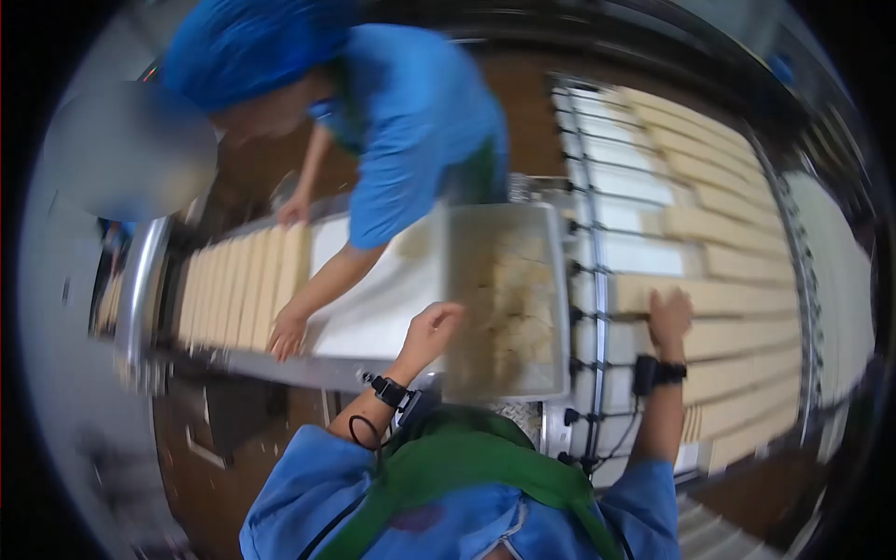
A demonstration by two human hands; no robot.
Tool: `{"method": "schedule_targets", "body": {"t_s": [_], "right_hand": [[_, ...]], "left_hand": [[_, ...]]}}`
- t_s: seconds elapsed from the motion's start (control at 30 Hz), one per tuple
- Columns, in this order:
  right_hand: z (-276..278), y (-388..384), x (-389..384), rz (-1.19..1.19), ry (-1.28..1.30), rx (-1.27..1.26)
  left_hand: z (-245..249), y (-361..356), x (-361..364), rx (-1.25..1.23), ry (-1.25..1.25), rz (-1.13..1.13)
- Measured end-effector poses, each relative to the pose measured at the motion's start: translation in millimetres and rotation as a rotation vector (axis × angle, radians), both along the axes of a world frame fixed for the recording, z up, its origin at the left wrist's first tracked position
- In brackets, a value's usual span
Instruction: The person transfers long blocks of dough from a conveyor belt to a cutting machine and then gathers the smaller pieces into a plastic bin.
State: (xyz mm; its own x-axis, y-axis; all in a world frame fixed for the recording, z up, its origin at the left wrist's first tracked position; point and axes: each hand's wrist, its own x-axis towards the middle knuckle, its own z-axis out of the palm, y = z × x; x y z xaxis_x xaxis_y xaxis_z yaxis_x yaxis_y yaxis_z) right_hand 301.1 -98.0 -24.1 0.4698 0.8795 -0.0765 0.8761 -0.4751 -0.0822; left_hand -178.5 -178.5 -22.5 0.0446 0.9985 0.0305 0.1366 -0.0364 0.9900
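On the right belt (635, 254), the right hand (670, 317) lies flat, fingers spread and gripping nothing, on the near end of a strip (737, 297) whose long axis runs rightward; the left hand (434, 327) hovers curled beside the tray (563, 308); whether it holds anything cannot be told.

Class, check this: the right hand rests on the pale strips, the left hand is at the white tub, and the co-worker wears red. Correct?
Not quite. The head view shows the co-worker in blue, not red. The right hand does rest on the pale strips, the left hand at the white tub.
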Motion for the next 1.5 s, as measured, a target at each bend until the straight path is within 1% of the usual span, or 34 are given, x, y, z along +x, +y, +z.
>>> {"method": "schedule_targets", "body": {"t_s": [0.03,0.1,0.17,0.2,0.27,0.3,0.33,0.37,0.4,0.43,0.47,0.5,0.53,0.57,0.6,0.63,0.67,0.73,0.77,0.83,0.87,0.9,0.93,0.97,1.03,1.1,1.17,1.23,1.27,1.3,1.37,1.43,1.47,1.5], "right_hand": [[9.7,-1.6,-12.7,-0.007,-0.02,0.053],[-3.4,-3.7,-17.6,0.201,-0.005,0.274],[2.9,-10.4,-48.1,0.369,0.195,0.526],[12.5,-13.1,-70.1,0.427,0.209,0.514],[33.8,-24.5,-121.1,0.483,0.524,0.488],[41.3,-26.2,-145.6,0.518,0.531,0.472],[48.4,-29.0,-169.4,0.524,0.639,0.395],[56.9,-34.3,-193.8,0.525,0.742,0.319],[75.2,-41.1,-229.5,0.536,0.821,0.323],[75.5,-41.9,-249.6,0.555,0.818,0.313],[73.0,-41.5,-266.3,0.651,0.846,0.271],[69.6,-41.6,-281.8,0.746,0.871,0.234],[71.4,-40.1,-301.8,0.851,0.8,0.253],[71.2,-39.2,-323.4,0.858,0.793,0.247],[69.2,-37.9,-345.9,0.775,0.818,0.155],[67.5,-36.9,-368.5,0.69,0.839,0.063],[67.4,-35.9,-394.5,0.695,0.83,0.059],[63.7,-31.6,-446.6,0.937,0.798,0.224],[55.1,-27.1,-469.2,0.974,0.796,0.205],[43.0,-18.4,-516.9,1.023,0.827,0.209],[31.2,-11.3,-538.4,1.039,0.854,0.17],[15.2,-2.8,-559.7,1.051,0.882,0.131],[-7.1,7.3,-580.7,1.11,0.851,0.139],[-26.9,17.7,-600.3,1.167,0.819,0.15],[-43.7,29.6,-647.1,1.164,0.763,0.074],[-73.6,46.9,-689.8,1.205,0.554,0.098],[-84.6,56.2,-741.8,1.105,0.424,0.094],[-91.9,69.7,-791.3,1.041,0.391,0.127],[-91.7,76.2,-812.3,1.032,0.392,0.131],[-84.2,81.4,-831.3,1.04,0.376,0.115],[-72.5,91.8,-863.0,1.039,0.36,0.101],[-68.7,102.1,-885.1,0.999,0.315,0.025],[-67.1,104.6,-893.6,0.96,0.244,-0.037],[-67.7,105.4,-897.3,0.95,0.245,-0.034]], "left_hand": [[-1.0,-10.2,-23.3,-0.003,0.004,0.086],[-4.5,-29.9,-64.9,-0.008,0.152,0.238],[0.1,-48.8,-95.0,0.012,0.142,0.427],[-7.3,-57.4,-111.8,0.011,0.12,0.507],[-26.8,-70.0,-143.3,0.061,0.122,0.659],[-31.2,-75.3,-157.6,0.099,0.15,0.73],[-30.2,-81.7,-169.1,0.039,0.083,0.79],[-30.0,-85.8,-182.7,0.036,0.08,0.818],[-32.0,-88.6,-198.5,0.046,0.157,0.909],[-36.6,-91.1,-215.1,0.054,0.233,0.994],[-41.7,-95.3,-236.0,-0.019,0.311,1.029],[-58.4,-99.1,-255.4,-0.019,0.302,1.041],[-76.1,-102.7,-276.2,-0.051,0.526,1.122],[-86.2,-105.8,-295.5,-0.085,0.752,1.191],[-68.9,-109.2,-310.6,-0.327,0.671,1.063],[-74.1,-110.3,-324.4,-0.332,0.662,1.066],[-80.3,-110.6,-337.2,-0.363,0.7,1.101],[-97.2,-109.4,-362.8,-0.376,0.786,1.129],[-103.4,-108.6,-372.1,-0.383,0.778,1.128],[-87.9,-101.8,-381.9,-0.48,0.744,1.002],[-85.5,-98.2,-386.4,-0.483,0.736,0.995],[-86.1,-96.7,-389.6,-0.492,0.801,0.933],[-85.9,-95.7,-392.2,-0.498,0.867,0.866],[-85.3,-94.7,-394.3,-0.493,0.866,0.851],[-81.5,-95.1,-397.2,-0.511,0.815,0.803],[-77.7,-95.1,-390.9,-0.494,0.8,0.789],[-82.1,-95.0,-387.7,-0.433,0.857,0.851],[-81.3,-93.8,-386.1,-0.438,0.913,0.829],[-79.9,-93.3,-386.5,-0.45,0.968,0.816],[-77.9,-92.0,-387.4,-0.444,0.972,0.808],[-72.5,-89.2,-389.5,-0.494,0.88,0.757],[-66.6,-87.8,-390.8,-0.5,0.891,0.73],[-64.6,-86.7,-391.2,-0.516,0.864,0.721],[-64.6,-85.7,-392.4,-0.532,0.837,0.71]]}}
